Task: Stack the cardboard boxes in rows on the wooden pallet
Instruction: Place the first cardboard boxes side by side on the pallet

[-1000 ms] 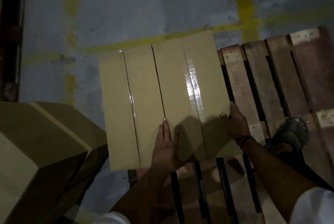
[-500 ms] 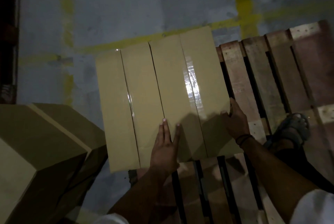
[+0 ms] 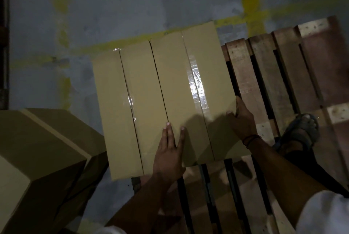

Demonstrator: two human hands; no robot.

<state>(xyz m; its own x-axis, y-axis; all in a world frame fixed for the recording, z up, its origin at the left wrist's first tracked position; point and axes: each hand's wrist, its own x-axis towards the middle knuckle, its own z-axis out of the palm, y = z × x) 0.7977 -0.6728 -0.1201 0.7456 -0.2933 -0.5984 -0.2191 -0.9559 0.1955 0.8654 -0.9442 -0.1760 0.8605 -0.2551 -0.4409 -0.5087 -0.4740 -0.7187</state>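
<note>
2 cardboard boxes, the left box [image 3: 120, 110] and the right box [image 3: 181, 82], sit side by side at the left end of the wooden pallet [image 3: 264, 75]. The left hand [image 3: 170, 150] lies flat, fingers straight, on their tops by the gap between them. The right hand [image 3: 241, 120] clamps the right box's right edge, thumb on top and fingers curled over the side. The board looks stiff and smooth, with glossy tape [image 3: 196, 86] — it probably slides easily over the slats. Weight is unclear. Edges and corners look like the best holds, not the taped seams.
</note>
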